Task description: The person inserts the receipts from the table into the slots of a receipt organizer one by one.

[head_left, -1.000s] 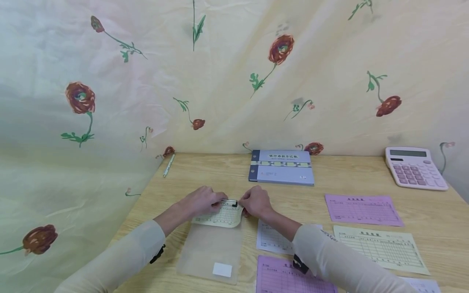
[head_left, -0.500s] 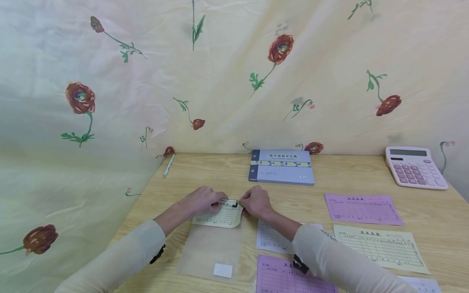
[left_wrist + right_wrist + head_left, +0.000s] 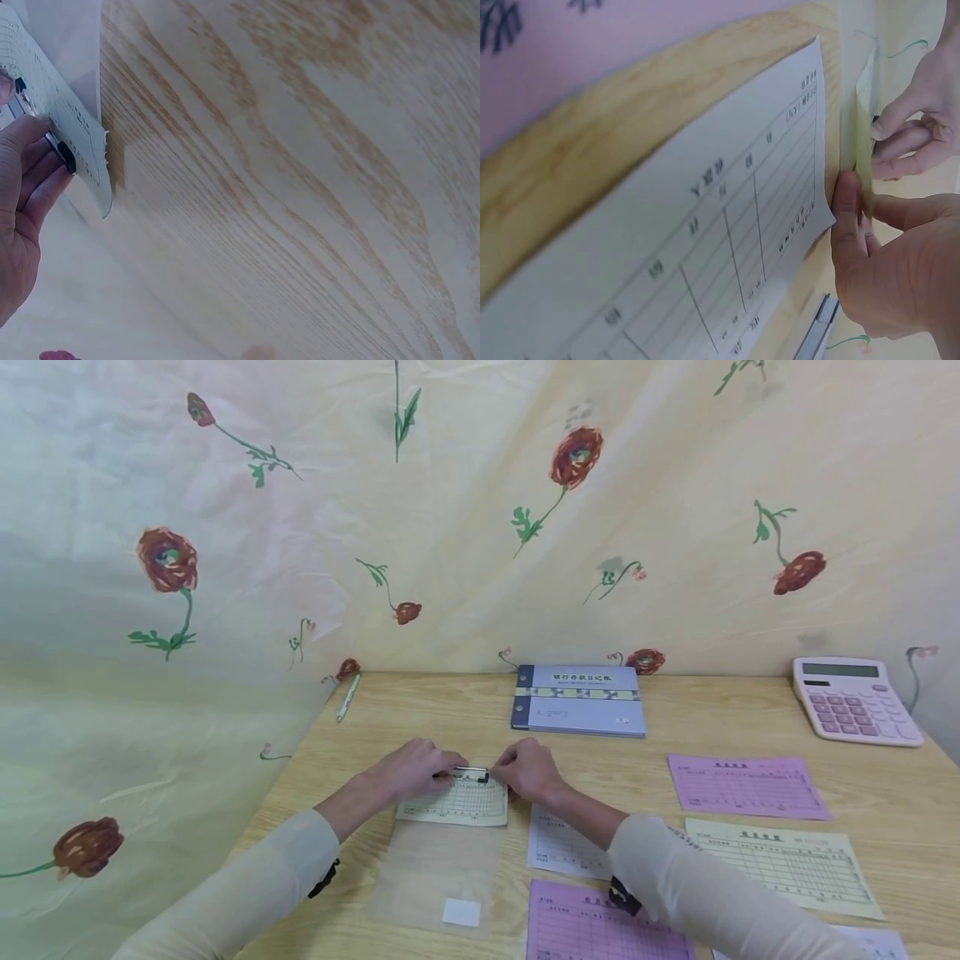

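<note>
A translucent clipboard [image 3: 431, 868] with a white label lies on the table, a pale green printed form [image 3: 457, 803] across its top end. My left hand [image 3: 420, 767] grips the metal clip [image 3: 471, 770] at the top. In the left wrist view, the left thumb [image 3: 30, 131] lies on the form's side and the fingers pass behind the clip. My right hand [image 3: 528, 768] pinches the form's upper right corner just beside the clip. In the right wrist view, the right hand's thumb and fingertips [image 3: 846, 191] close on the form's edge from both sides.
A white form [image 3: 562, 843] and a purple form [image 3: 592, 918] lie under the right forearm. Further right are another purple form [image 3: 750, 785] and a green one [image 3: 783, 864]. A blue ledger [image 3: 577, 702], a calculator [image 3: 855, 702] and a pen [image 3: 348, 697] lie toward the back.
The form's right side, curled up before, now lies flatter and reaches further right, with its lower right corner square. Both hands keep nearly the same place.
</note>
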A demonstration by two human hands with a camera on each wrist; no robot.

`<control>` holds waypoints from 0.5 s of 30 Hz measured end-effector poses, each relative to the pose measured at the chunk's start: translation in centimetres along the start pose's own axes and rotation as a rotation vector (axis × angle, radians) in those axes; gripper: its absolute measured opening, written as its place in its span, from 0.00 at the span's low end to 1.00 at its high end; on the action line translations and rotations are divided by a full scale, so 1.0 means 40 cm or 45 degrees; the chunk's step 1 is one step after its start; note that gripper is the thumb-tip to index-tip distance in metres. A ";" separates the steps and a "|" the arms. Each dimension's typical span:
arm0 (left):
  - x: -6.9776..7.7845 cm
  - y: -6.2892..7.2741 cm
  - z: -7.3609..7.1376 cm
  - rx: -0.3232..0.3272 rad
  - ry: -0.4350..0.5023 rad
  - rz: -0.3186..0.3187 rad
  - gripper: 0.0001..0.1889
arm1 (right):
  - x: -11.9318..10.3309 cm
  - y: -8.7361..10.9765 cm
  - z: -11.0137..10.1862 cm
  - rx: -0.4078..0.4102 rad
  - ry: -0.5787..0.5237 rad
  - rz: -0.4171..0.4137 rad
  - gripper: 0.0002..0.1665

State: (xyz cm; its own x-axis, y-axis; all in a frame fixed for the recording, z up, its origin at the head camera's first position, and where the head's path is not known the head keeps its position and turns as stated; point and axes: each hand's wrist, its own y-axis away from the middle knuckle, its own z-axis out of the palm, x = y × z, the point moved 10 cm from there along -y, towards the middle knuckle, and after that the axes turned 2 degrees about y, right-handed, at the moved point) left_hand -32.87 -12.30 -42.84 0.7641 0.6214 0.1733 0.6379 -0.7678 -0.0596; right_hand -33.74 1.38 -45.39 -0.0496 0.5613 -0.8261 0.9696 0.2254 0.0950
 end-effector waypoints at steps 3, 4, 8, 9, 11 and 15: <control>-0.001 -0.001 -0.001 0.001 0.008 -0.003 0.15 | -0.006 0.001 -0.004 -0.005 0.039 -0.016 0.04; -0.001 -0.001 -0.001 -0.002 0.011 -0.007 0.15 | -0.007 0.001 -0.005 -0.008 0.050 -0.016 0.04; -0.002 -0.002 0.002 -0.028 0.016 -0.034 0.14 | -0.009 0.001 -0.012 -0.002 0.109 -0.031 0.02; -0.003 -0.002 0.003 -0.033 0.016 -0.040 0.14 | -0.011 0.001 -0.015 0.007 0.136 -0.042 0.02; -0.004 -0.002 0.004 -0.039 0.018 -0.050 0.14 | -0.016 -0.001 -0.021 0.031 0.197 -0.073 0.03; -0.003 -0.002 0.004 -0.038 0.014 -0.051 0.13 | -0.024 -0.002 -0.032 0.066 0.301 -0.136 0.06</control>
State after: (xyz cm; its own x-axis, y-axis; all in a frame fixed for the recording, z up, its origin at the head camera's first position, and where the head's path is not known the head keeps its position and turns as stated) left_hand -33.00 -12.30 -43.03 0.7370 0.6499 0.1855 0.6645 -0.7469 -0.0235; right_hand -34.07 1.86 -43.90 -0.2007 0.7083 -0.6768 0.9666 0.2555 -0.0193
